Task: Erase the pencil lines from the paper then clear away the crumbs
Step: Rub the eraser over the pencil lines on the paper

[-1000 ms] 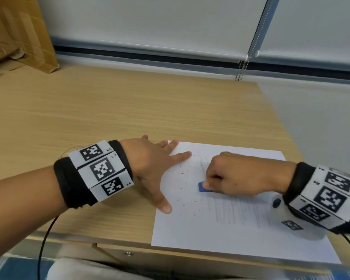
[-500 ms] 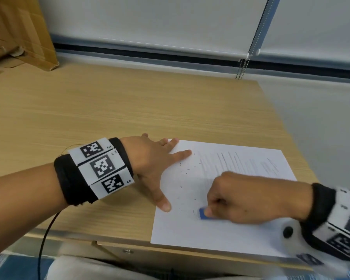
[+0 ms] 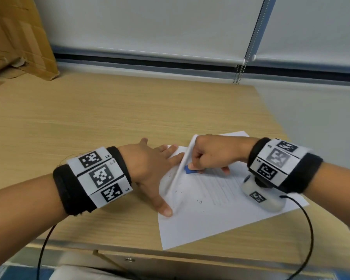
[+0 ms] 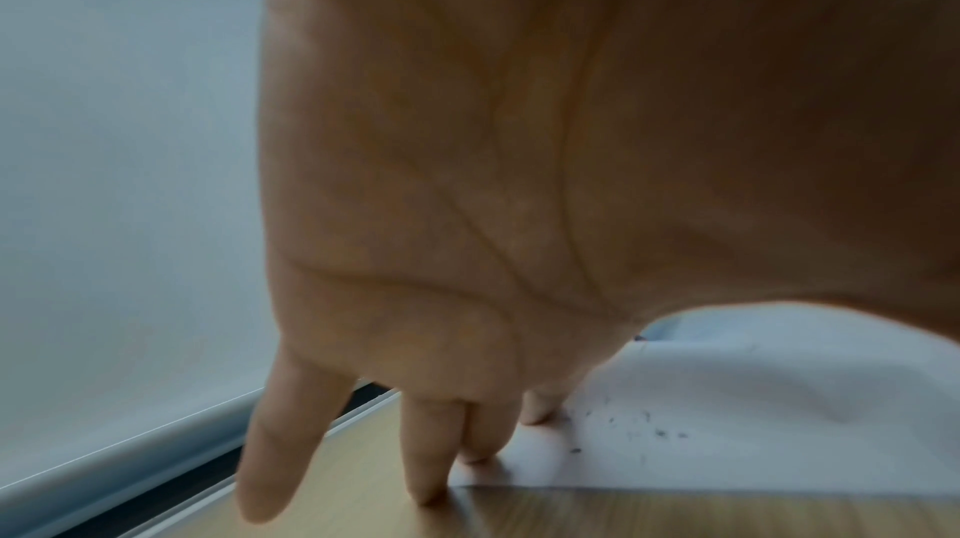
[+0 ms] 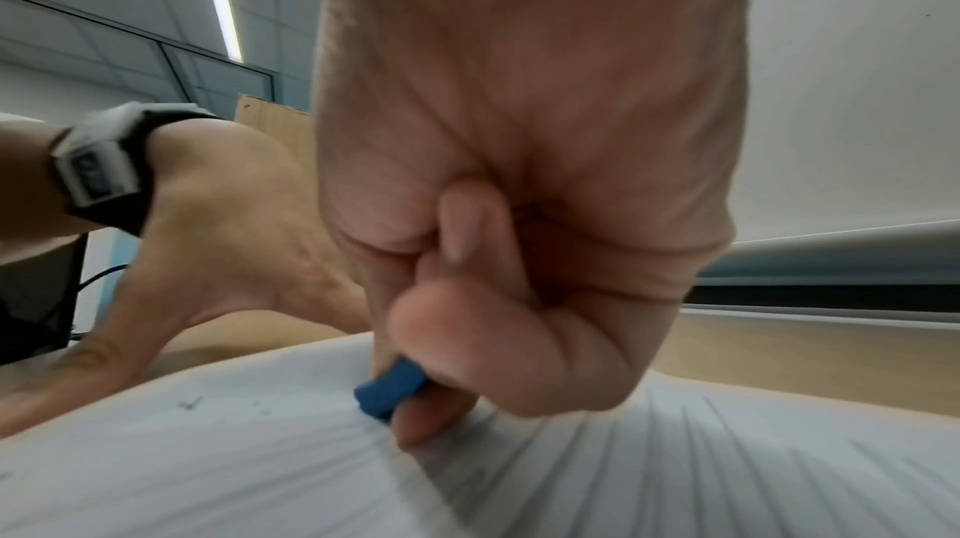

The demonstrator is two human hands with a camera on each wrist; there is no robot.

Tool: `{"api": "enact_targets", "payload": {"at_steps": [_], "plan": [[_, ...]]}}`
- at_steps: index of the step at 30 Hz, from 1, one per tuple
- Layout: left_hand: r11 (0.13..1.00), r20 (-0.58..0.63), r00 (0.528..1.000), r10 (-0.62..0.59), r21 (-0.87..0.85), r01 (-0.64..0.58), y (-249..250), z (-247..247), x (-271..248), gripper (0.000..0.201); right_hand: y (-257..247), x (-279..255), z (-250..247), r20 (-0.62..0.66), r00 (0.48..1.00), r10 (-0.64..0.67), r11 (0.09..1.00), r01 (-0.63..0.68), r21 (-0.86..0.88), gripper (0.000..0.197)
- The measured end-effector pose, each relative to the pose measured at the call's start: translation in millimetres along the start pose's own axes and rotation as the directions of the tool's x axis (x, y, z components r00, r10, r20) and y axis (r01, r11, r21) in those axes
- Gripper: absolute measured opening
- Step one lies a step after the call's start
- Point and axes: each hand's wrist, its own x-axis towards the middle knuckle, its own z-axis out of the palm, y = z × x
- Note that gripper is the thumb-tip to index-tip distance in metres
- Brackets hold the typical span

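Note:
A white sheet of paper with faint pencil lines lies skewed near the front right of the wooden desk. A raised fold has buckled up in it, running from the far corner towards my left thumb. My left hand lies flat with spread fingers on the sheet's left edge. My right hand pinches a small blue eraser against the paper just right of the fold. Dark crumbs are scattered on the sheet.
A cardboard box stands at the desk's far left corner. White roller blinds with a bead chain hang behind the desk. The desk's right edge drops off close to the paper. A black cable trails from my right wrist.
My right hand has pushed the eraser from the sheet's near part up and left. The paper has turned counter-clockwise and buckled into a fold against the left hand, which stays put.

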Motion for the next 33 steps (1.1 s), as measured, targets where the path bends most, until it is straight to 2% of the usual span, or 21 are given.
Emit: {"api": "enact_targets", "payload": {"at_steps": [5, 11, 16, 21, 23, 26, 27, 31, 33], "plan": [[0.999, 0.012, 0.999, -0.051, 0.016, 0.051, -3.3, 0.9, 1.7, 0.142, 15.1, -25.4, 9.8, 0.030, 0.999, -0.019, 1.000, 0.019, -0.008, 0.045], [1.000, 0.009, 1.000, -0.021, 0.013, 0.021, -4.1, 0.9, 3.5, 0.141, 28.6, -56.0, 25.8, 0.056, 0.998, -0.011, 1.000, 0.013, -0.019, 0.047], [1.000, 0.002, 1.000, -0.018, 0.022, 0.018, -3.1, 3.8, 5.3, 0.140, 10.4, -34.6, 15.6, 0.035, 0.998, -0.061, 0.997, 0.063, -0.050, 0.045], [1.000, 0.003, 1.000, -0.022, 0.020, 0.022, -2.8, 3.2, 6.9, 0.141, 0.5, 1.0, 4.7, -0.054, 0.997, -0.062, 0.998, 0.061, -0.027, 0.042], [1.000, 0.005, 1.000, -0.021, 0.015, 0.021, -2.5, 3.3, 6.7, 0.141, -0.1, 0.4, 9.2, -0.022, 0.995, -0.096, 0.995, 0.095, -0.034, 0.042], [1.000, -0.003, 1.000, -0.018, 0.016, 0.018, -2.5, 3.2, 5.9, 0.142, -8.1, -8.6, 14.8, 0.092, 0.987, -0.131, 0.988, 0.137, -0.067, 0.046], [1.000, -0.006, 1.000, -0.018, 0.017, 0.018, -2.3, 2.7, 5.7, 0.144, -8.4, -6.8, 13.3, 0.088, 0.987, -0.131, 0.988, 0.137, -0.071, 0.046], [1.000, -0.021, 0.999, -0.025, 0.008, 0.025, -1.7, 2.5, 4.8, 0.149, -1.7, 4.9, 7.4, -0.064, 0.991, -0.120, 0.991, 0.116, -0.066, 0.045], [0.999, -0.025, 0.999, -0.033, 0.006, 0.034, -1.8, 3.0, 3.1, 0.150, -2.7, 2.6, 14.2, -0.050, 0.988, -0.149, 0.985, 0.144, -0.097, 0.047]]}}
